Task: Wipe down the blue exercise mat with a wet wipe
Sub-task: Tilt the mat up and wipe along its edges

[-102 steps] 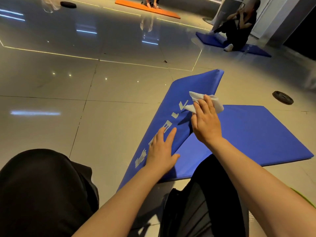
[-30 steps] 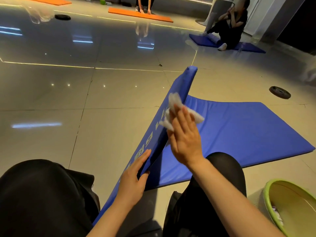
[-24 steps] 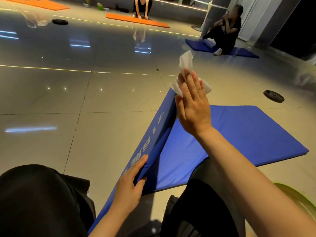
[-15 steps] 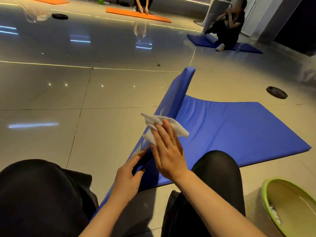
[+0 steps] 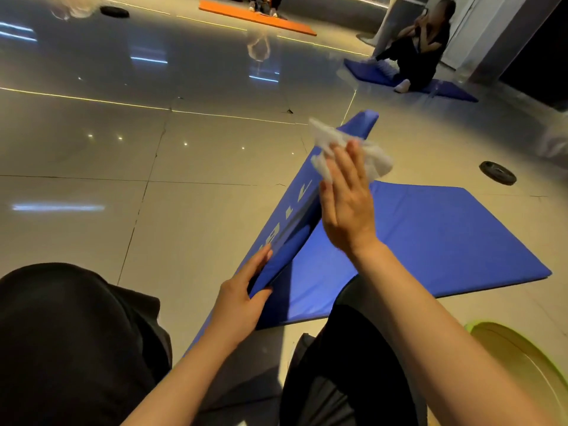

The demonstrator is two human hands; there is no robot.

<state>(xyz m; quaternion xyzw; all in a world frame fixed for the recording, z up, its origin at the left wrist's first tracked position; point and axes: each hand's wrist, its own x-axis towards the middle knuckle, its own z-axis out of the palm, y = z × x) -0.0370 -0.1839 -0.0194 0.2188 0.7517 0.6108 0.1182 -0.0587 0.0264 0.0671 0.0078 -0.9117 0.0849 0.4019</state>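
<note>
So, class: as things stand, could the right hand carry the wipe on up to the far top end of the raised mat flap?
Probably yes. The right hand presses the wet wipe flat against the raised flap, just below its far end. Nothing lies between, and the left hand holds the flap's near edge up.

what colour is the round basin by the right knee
Lime green round basin, seen in the head view at the lower right edge.

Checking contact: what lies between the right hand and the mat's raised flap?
The wipe, pressed by right-hand fingers against the mat, head view.
</note>
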